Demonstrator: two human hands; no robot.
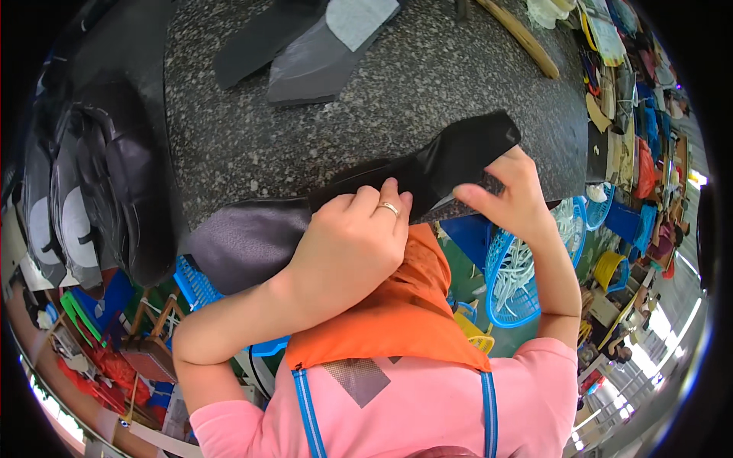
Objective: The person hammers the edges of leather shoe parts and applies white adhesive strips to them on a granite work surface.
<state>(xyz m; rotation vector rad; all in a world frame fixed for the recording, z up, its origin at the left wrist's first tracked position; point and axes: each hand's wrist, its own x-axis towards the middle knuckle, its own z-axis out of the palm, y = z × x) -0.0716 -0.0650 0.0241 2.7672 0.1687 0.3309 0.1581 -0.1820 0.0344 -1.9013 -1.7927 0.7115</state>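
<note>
From the head camera we looked down on a speckled grey stone table (252, 130) whose near edge curved across the middle of the picture. Our left hand (347, 244) lay knuckles up at that edge, fingers curled and pressing down on a long black leather piece (450, 156); a ring sat on one finger. Our right hand (508, 198) was just beside it, thumb and fingers pinched on the underside edge of the same piece, where a paler grey lining showed. The piece ran from our hands up and to the right, its broad glossy end lying flat on the table. Touching its left end, a duller grey-black leather panel (244, 240) hung over the table edge.

At the far side of the table lay two more dark cut pieces (305, 65), one with a light grey patch on it, well apart from our hands. A stack of black shaped pieces (114, 191) with white patches stood along the left edge. A wooden stick (523, 34) lay near the far right corner.

Below the table edge we saw our orange apron (397, 313) over a pink shirt (427, 412) with blue straps. A blue plastic basket (519, 282) holding white cords stood under our right forearm, and another blue basket (195, 282) showed on the left.
</note>
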